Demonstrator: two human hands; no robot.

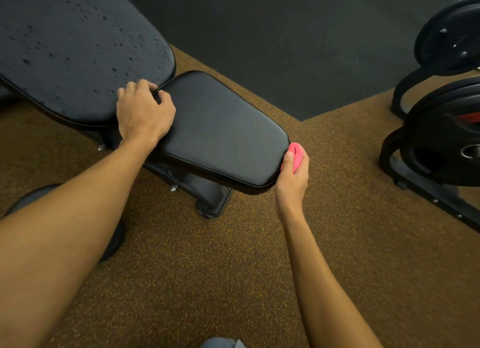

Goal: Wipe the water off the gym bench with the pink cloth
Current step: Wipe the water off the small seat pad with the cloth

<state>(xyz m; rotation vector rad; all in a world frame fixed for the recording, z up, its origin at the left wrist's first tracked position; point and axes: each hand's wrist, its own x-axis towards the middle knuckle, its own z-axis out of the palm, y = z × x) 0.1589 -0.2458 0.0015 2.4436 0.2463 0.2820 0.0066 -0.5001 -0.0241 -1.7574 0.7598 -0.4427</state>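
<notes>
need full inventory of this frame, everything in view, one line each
back pad: 1, black, upper left, dotted with water droplets
seat pad: 1, black, centre, no droplets visible
bench frame: 1, black, under the seat pad
pink cloth: 1, pink, bunched at the seat pad's right end
weight plates: at least 2, black, right edge, on a rack
rack: 1, black, right edge
rubber floor: brown speckled, foreground
floor mat: black, top
left hand: on the seam between the pads, fingers curled at the seat pad's edge
right hand: grips the pink cloth
</notes>
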